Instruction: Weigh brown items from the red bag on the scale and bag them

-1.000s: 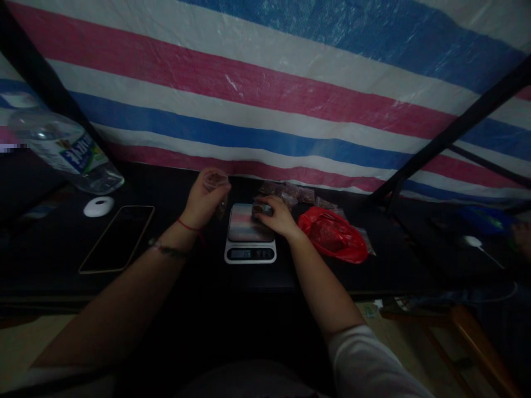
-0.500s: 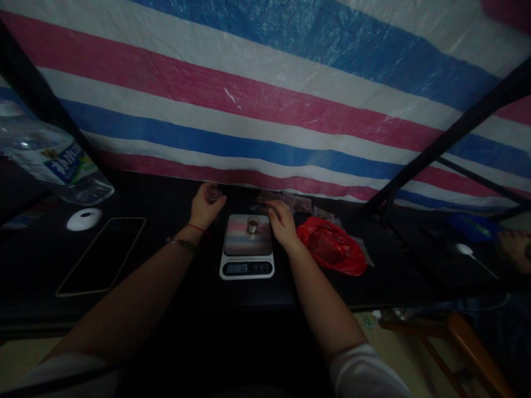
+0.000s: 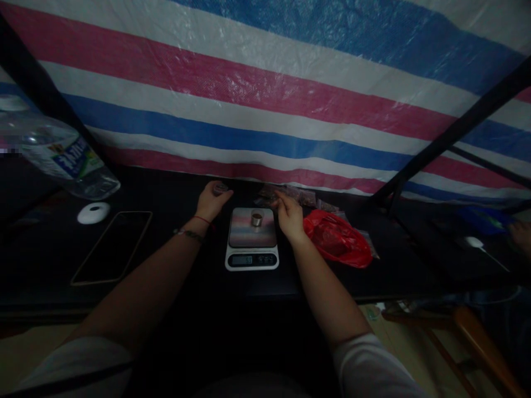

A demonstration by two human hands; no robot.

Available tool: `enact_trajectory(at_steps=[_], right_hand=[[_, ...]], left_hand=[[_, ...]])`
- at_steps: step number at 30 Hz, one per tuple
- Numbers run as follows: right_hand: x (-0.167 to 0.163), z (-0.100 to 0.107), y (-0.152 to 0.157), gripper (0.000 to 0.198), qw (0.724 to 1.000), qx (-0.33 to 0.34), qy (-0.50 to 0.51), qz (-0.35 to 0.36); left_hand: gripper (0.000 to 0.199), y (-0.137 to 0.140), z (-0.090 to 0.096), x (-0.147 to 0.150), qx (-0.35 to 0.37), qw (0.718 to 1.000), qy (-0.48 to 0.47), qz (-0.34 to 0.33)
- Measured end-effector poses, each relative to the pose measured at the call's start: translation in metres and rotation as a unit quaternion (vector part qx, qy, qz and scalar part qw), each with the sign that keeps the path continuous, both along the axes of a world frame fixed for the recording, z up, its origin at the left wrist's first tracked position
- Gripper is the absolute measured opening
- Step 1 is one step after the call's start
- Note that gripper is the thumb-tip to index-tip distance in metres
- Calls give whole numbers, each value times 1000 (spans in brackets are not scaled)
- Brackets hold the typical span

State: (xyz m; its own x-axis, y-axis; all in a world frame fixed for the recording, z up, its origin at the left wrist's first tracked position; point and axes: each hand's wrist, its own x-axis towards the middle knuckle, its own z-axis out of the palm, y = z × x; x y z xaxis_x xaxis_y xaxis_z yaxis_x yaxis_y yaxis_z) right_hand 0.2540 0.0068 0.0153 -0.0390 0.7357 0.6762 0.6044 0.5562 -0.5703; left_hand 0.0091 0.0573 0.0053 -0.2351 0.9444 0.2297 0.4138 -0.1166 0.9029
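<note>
A white kitchen scale (image 3: pixel 252 265) stands in front of me on the black table, with a small metal cup (image 3: pixel 256 221) on its plate; the display is too blurred to read. Left of the plate's far corner, my left hand (image 3: pixel 211 202) is closed around a small round clear container (image 3: pixel 219 189). My right hand (image 3: pixel 290 216) is just right of the scale, thumb and forefinger pinched at the edge of small clear plastic bags (image 3: pixel 305 197) with brownish contents. Whatever lies between those fingertips is too dark to make out. Beside its wrist lies a crumpled red plastic bag (image 3: pixel 338 240).
At left are a large clear bottle (image 3: pixel 70 157), a white oval object (image 3: pixel 93 213) and a phone (image 3: pixel 114 249). A striped tarp (image 3: pixel 257 99) closes the back. Black frame bars (image 3: pixel 448 138) slant at right, near a white object with a cable (image 3: pixel 473 242) and another person's hand (image 3: pixel 520 235).
The whole view has shifted slightly, so everything sits a little further right and higher. My right fingertips are now drawn together in a pinch. My left hand still holds the round container.
</note>
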Motion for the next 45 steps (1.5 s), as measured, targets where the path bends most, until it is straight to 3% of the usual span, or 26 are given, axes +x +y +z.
enact_trajectory(at_steps=[4,11,17,23,30,37,40,45], right_hand=[[2,-2,2,47,1000,14,16,5],[-3,4,-3,26,997,-13,-33,69],[-6,7,-7,25,990,-45,-66,117],[-10,2,-9,54,978,-105,-130,124],[-13,-1,-7,32,982,-98,-110,117],[-12,10,-11,45,992,-54,-27,107],[-13,12,-13,48,995,-38,4,94],[-19,3,-13,52,980,-66,145,117]], left_hand=[[42,-3,0,1,5,1000,-12,-9],[42,-3,-1,0,12,1000,-27,-4],[43,0,-4,0,15,1000,-12,-2],[46,3,-7,-3,2,1000,-9,17],[35,0,-4,-2,70,997,-11,17],[35,-34,26,12,149,969,162,-113],[34,-45,38,17,161,950,218,-158],[32,-53,45,24,142,927,274,-213]])
